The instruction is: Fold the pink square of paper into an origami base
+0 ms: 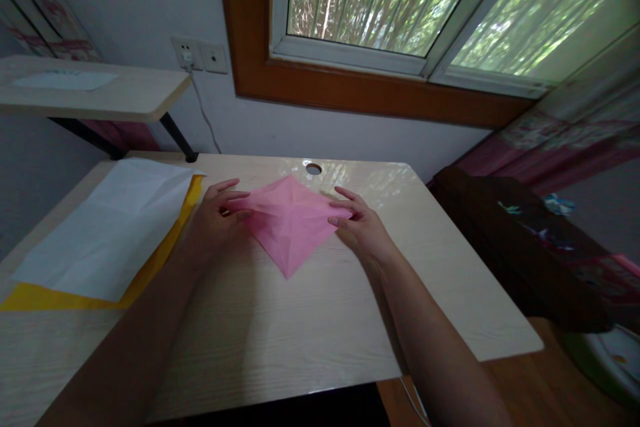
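A pink sheet of paper (290, 223), creased and turned like a diamond, lies on the light wooden desk (310, 327). My left hand (217, 213) pinches its left corner between thumb and fingers. My right hand (357, 220) grips its right corner in the same way. The lower point of the sheet faces me and the upper point faces the window.
A white sheet (110, 227) lies on a yellow sheet (165, 253) at the desk's left. A cable hole (313, 168) sits near the far edge. A raised shelf (100, 93) stands at the back left, a wall socket (200, 55) behind it, dark furniture (520, 247) to the right.
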Demonstrator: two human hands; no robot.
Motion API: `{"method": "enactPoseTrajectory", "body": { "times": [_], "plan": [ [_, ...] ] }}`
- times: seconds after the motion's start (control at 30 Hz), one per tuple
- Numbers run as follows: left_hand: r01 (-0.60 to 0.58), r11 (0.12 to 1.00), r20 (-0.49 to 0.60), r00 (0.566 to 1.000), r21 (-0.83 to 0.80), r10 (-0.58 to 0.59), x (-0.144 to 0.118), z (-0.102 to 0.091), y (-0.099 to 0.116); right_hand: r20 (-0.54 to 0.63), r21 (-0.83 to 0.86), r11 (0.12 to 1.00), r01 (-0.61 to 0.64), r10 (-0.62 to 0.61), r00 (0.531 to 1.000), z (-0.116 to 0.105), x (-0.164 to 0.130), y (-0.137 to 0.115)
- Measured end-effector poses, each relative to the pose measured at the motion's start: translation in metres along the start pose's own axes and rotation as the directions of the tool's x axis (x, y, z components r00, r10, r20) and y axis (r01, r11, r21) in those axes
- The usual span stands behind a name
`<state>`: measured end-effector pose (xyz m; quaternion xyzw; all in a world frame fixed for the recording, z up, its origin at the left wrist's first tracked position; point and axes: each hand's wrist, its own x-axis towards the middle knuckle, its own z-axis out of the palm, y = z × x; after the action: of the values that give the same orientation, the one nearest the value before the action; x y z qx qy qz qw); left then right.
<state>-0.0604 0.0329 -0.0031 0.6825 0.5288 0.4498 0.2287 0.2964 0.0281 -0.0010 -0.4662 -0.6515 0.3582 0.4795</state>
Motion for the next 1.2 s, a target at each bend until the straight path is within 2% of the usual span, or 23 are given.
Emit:
{"method": "enactPoseTrajectory", "body": {
  "times": [0.07, 0.2, 0.27, 0.43, 0.67, 0.8, 0.9, 1.0, 1.2],
  "plan": [
    [-0.006, 1.000, 0.034, 0.999, -0.004, 0.006, -0.001, 0.000, 0.006, 0.026, 0.026, 1.000, -0.016, 0.015, 1.000, 0.001, -0.001, 0.000],
    [0.066, 0.998, 0.083, 0.994, -0.021, -0.064, -0.004, 0.003, 0.017, 0.058, 0.099, 0.980, -0.171, 0.166, 0.984, 0.003, -0.003, -0.001],
    [0.075, 0.997, 0.085, 0.994, -0.027, -0.073, -0.005, 0.004, 0.020, 0.057, 0.117, 0.972, -0.205, 0.199, 0.978, 0.004, -0.004, -0.002],
    [0.039, 0.999, 0.079, 0.996, -0.007, -0.038, -0.005, 0.003, 0.016, 0.061, 0.093, 0.980, -0.176, 0.171, 0.983, 0.001, -0.003, -0.005],
    [-0.050, 0.996, -0.012, 0.999, 0.077, 0.051, -0.004, -0.003, 0.020, 0.012, 0.169, 0.972, -0.162, 0.163, 0.987, -0.008, 0.001, 0.001],
    [-0.006, 0.998, 0.020, 1.000, 0.057, 0.005, -0.004, -0.001, 0.020, 0.014, 0.116, 0.983, -0.145, 0.145, 0.989, -0.008, 0.002, 0.002],
    [0.019, 0.999, 0.079, 0.997, 0.040, -0.022, -0.004, 0.001, 0.017, 0.022, -0.003, 0.997, -0.079, 0.079, 0.997, -0.008, 0.001, 0.002],
    [0.029, 0.999, 0.103, 0.994, 0.027, -0.032, -0.005, 0.003, 0.014, 0.075, -0.156, 0.985, 0.068, -0.056, 0.996, -0.009, 0.001, 0.006],
    [0.043, 0.999, 0.113, 0.993, -0.006, -0.042, -0.007, 0.009, 0.008, 0.233, -0.395, 0.866, 0.307, -0.229, 0.945, -0.008, 0.001, 0.008]
  ]
}}
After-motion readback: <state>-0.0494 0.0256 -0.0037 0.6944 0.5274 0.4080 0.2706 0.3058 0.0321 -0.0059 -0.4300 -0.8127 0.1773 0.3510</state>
